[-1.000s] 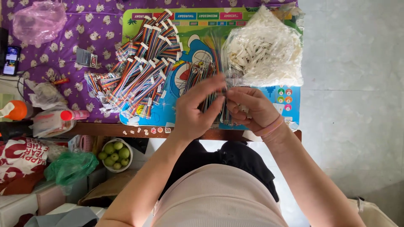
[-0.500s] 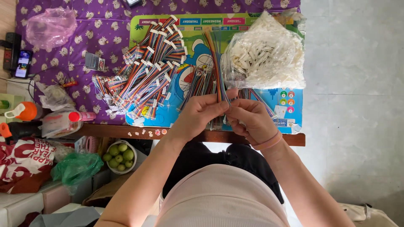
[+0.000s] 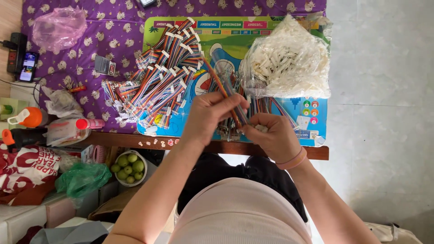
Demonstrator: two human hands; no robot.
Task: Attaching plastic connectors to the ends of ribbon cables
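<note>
Both hands meet over the near edge of a small table. My left hand [image 3: 211, 115] pinches a flat multicoloured ribbon cable [image 3: 221, 88] that slants up and away from it. My right hand [image 3: 270, 135] grips the cable's near end, where a small white connector [image 3: 261, 128] shows between the fingers. More loose ribbon cables [image 3: 260, 106] lie under the hands on a colourful cartoon mat [image 3: 312, 118]. A heap of finished cables with white connectors [image 3: 158, 83] lies left of the hands. A clear bag of white connectors [image 3: 287, 61] sits at the far right.
A purple patterned cloth [image 3: 113, 31] covers the table, with a pink plastic bag [image 3: 58, 27] at its far left. A bowl of green fruit [image 3: 129, 167], a green bag [image 3: 81, 178], bottles [image 3: 31, 118] and a phone [image 3: 27, 65] crowd the floor at left. Pale tiles [image 3: 384, 113] lie to the right.
My hands have drawn closer to me, toward the table's near edge, and one ribbon cable is now lifted out of the pile and held between them.
</note>
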